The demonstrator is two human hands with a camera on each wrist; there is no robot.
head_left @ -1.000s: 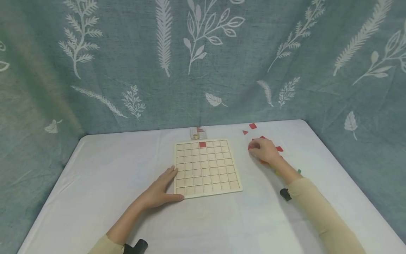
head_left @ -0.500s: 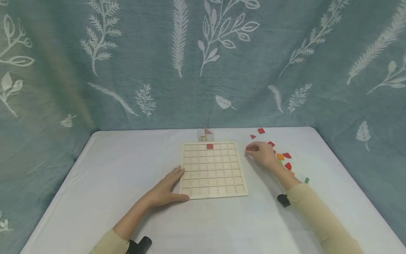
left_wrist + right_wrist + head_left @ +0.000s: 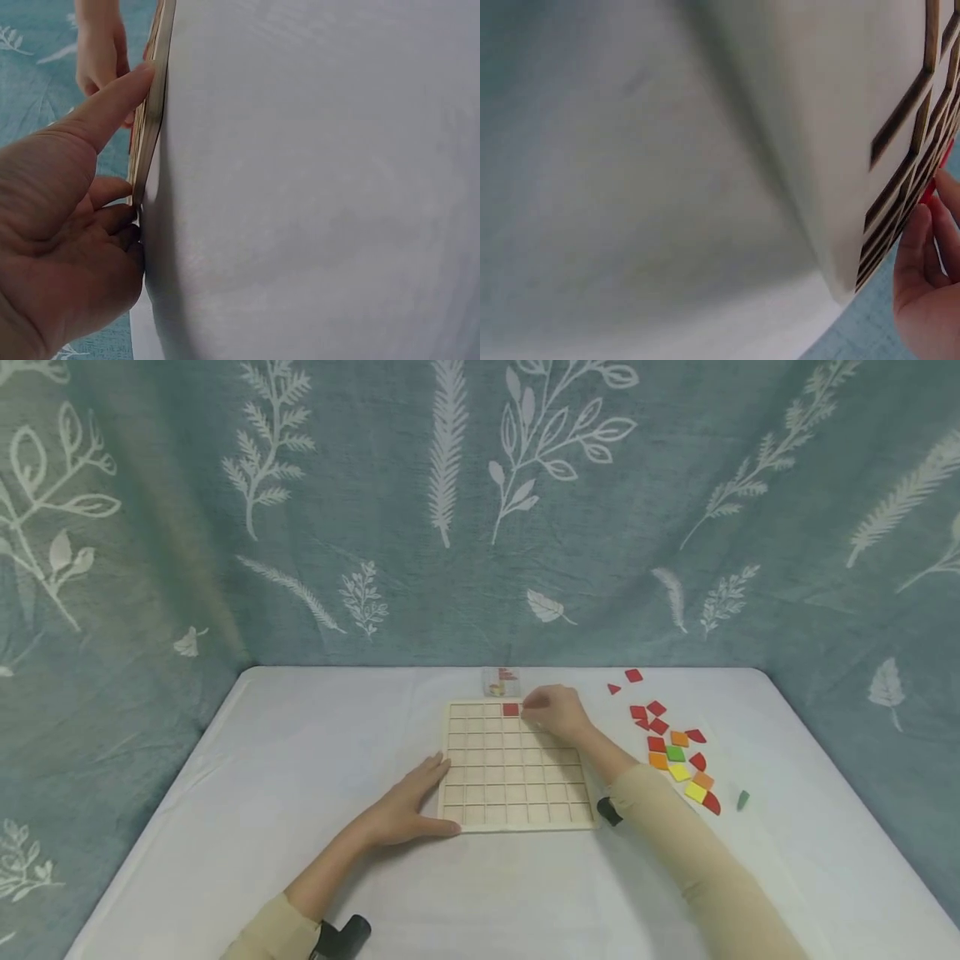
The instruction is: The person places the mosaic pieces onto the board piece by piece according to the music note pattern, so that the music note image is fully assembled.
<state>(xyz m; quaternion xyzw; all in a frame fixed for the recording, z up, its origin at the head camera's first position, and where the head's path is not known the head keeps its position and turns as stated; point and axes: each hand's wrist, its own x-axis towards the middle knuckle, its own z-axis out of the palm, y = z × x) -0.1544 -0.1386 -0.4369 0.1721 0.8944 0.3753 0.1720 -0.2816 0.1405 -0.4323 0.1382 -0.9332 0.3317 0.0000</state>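
A pale wooden grid board [image 3: 516, 774] lies on the white-covered table. One red square tile [image 3: 511, 709] sits in a cell of its far row. My right hand [image 3: 558, 714] is over that row, just right of the tile, and pinches a small red tile [image 3: 928, 191] between thumb and fingers; its outline is mostly hidden. With fingers extended, my left hand [image 3: 405, 810] rests at the board's near left corner. In the left wrist view, the left thumb [image 3: 124, 101] lies against the board's edge.
Right of the board lie scattered red tiles [image 3: 656, 744], orange tiles [image 3: 658, 762], yellow tiles [image 3: 696, 792] and a green tile [image 3: 676, 753]. A darker green piece [image 3: 743, 800] is farther right. A small picture card [image 3: 501, 682] lies behind the board, before a patterned curtain [image 3: 480, 568].
My right hand has moved left from the loose tiles to the board's far row with a red tile. My left hand stays at the board's corner. The head view has shifted.
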